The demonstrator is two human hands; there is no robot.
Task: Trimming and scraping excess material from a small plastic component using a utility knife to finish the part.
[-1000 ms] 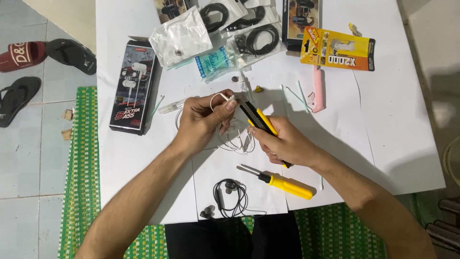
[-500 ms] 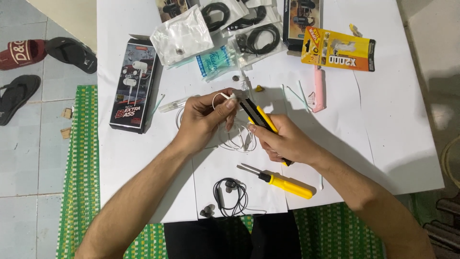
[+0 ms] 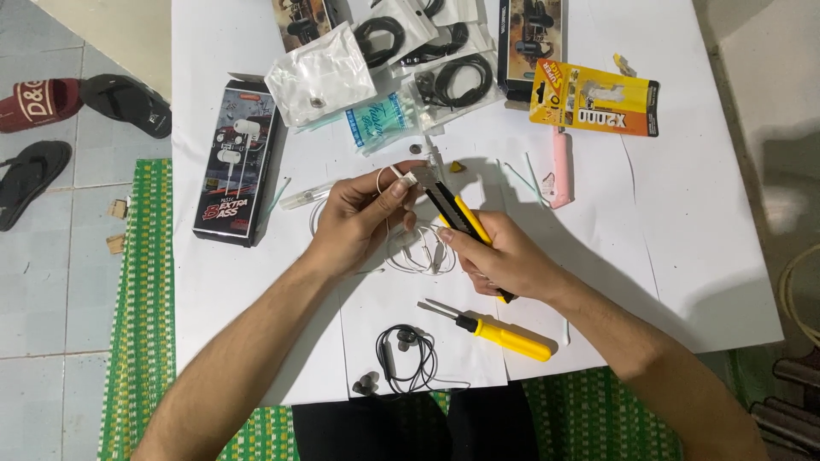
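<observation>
Between our two hands, just above the middle of the white table [image 3: 700, 256], we are holding a white earphone cable [image 3: 386, 175] up to the tip of a yellow-and-black utility knife [image 3: 457, 213]. Our left hand [image 3: 363, 218] is pinching the cable's small white end between thumb and forefinger, with a loop of it arching over the knuckles and the rest of the wire trailing down under the palm into a loose white tangle [image 3: 423, 252]. Our right hand [image 3: 504, 260] is closed around the knife's handle, blade end pointing up and away toward the left fingertips — whether the edge is touching the cable we cannot tell.

To do this well, we judge, we should be keeping the pinch firm and close to the blade, so the wire is not rolling, while keeping the left fingertips off the line of the edge. Light, shallow pressure seems wiser than force — such a thin wire would sever easily.

Just below the right wrist a yellow-handled screwdriver [image 3: 500, 333] is lying, and beside it, toward our body, a black earphone set [image 3: 401, 358] is coiled. Beyond the left hand a dark earphone box [image 3: 235, 162] is lying; beyond the right hand, a pink tool [image 3: 561, 166] and a yellow packet [image 3: 598, 102].
</observation>
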